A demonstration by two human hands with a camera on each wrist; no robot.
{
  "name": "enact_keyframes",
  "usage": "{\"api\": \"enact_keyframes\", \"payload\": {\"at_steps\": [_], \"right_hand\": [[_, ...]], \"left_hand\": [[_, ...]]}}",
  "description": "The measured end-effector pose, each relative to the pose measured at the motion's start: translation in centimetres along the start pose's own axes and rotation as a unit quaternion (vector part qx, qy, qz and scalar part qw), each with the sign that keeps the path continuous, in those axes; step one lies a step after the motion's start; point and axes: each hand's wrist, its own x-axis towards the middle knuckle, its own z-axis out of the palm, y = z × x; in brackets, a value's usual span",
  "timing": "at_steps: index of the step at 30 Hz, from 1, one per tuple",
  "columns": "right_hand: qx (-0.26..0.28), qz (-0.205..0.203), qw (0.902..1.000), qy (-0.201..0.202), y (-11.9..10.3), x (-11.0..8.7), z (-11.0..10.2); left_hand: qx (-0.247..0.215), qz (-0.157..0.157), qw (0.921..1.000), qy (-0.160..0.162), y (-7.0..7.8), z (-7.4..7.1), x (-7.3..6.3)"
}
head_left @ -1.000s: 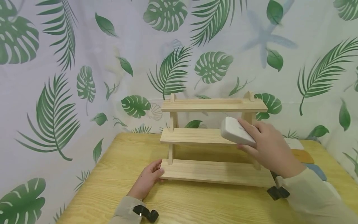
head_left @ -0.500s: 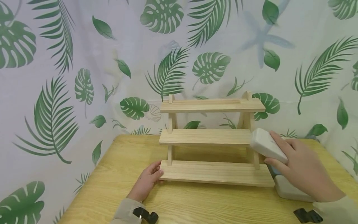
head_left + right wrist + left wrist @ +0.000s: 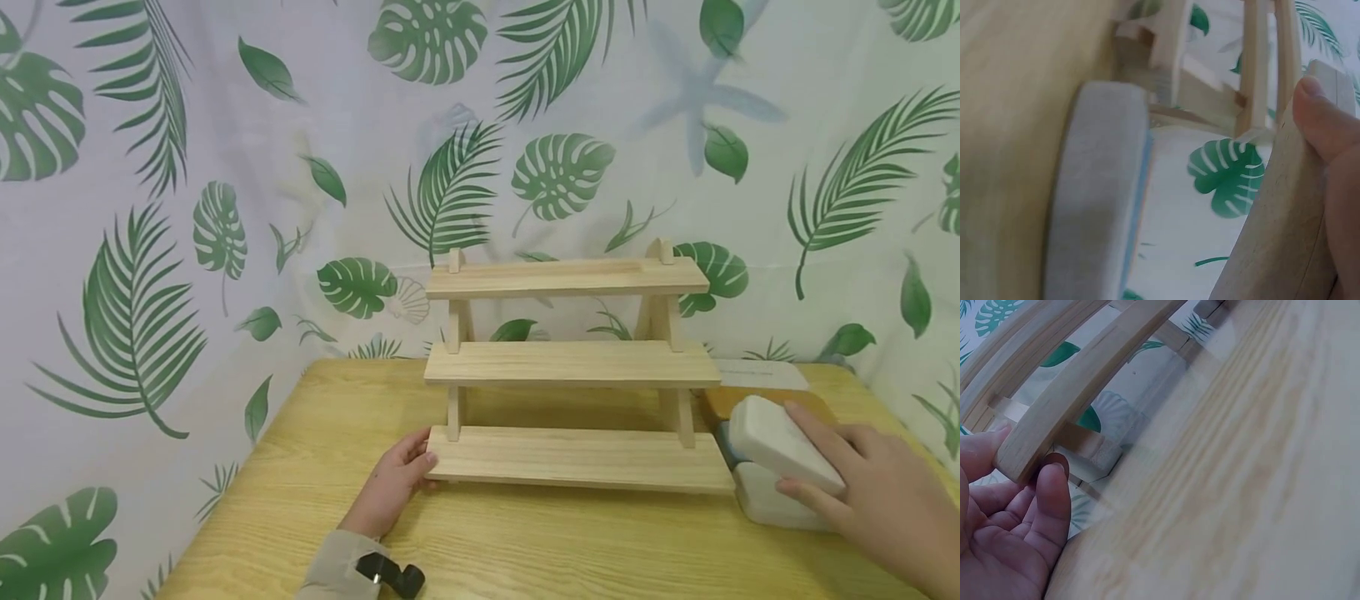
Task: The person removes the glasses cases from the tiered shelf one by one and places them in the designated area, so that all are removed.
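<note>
A three-tier wooden display stand [image 3: 577, 458] stands on the table. My left hand [image 3: 393, 483] holds the left end of its lowest board. In the left wrist view, the thumb lies on top of that board end [image 3: 1029, 447] and the fingers curl underneath. At the right, my right hand [image 3: 888, 492] grips an oblong white case [image 3: 783, 442] with rounded corners, shaped like a glasses case. The thumb is along one side, the forefinger along the other. A seam runs along the held case [image 3: 1282, 206] in the right wrist view. All three boards are bare.
Right of the stand, a greyish-white case [image 3: 780, 504] lies nearest, with a blue case [image 3: 726, 437], an orange case [image 3: 817, 406] and a white one [image 3: 761, 372] behind it. The held case partly covers them. Leaf-patterned cloth [image 3: 562, 175] hangs behind the wooden table [image 3: 555, 550].
My right hand has carried the white case from in front of the middle board, right and down, to over the other cases. The left hand has stayed on the stand.
</note>
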Motion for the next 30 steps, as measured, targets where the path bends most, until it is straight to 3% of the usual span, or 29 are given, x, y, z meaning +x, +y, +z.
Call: {"api": "enact_keyframes", "payload": {"at_steps": [3, 13, 21, 28, 30], "right_hand": [[-0.015, -0.024, 0.9996, 0.001, 1.0, -1.3, 0.6], [-0.047, -0.038, 0.9951, -0.078, 5.0, -4.6, 2.8], [-0.041, -0.054, 0.9921, -0.106, 6.2, -6.3, 3.5], [-0.004, -0.136, 0.9896, -0.047, 6.9, -6.6, 4.2], [-0.001, -0.116, 0.9915, -0.058, 6.6, -6.8, 4.4]], "left_hand": [[0.002, 0.004, 1.0000, -0.002, 0.0, 0.0, 0.0], [0.002, 0.001, 1.0000, -0.003, -0.2, -0.2, 0.2], [-0.004, 0.000, 1.0000, -0.004, -0.2, -0.1, 0.3], [-0.006, 0.006, 0.9999, -0.006, -0.3, 0.0, 0.4], [-0.003, 0.005, 1.0000, -0.001, -0.2, -0.1, 0.3]]}}
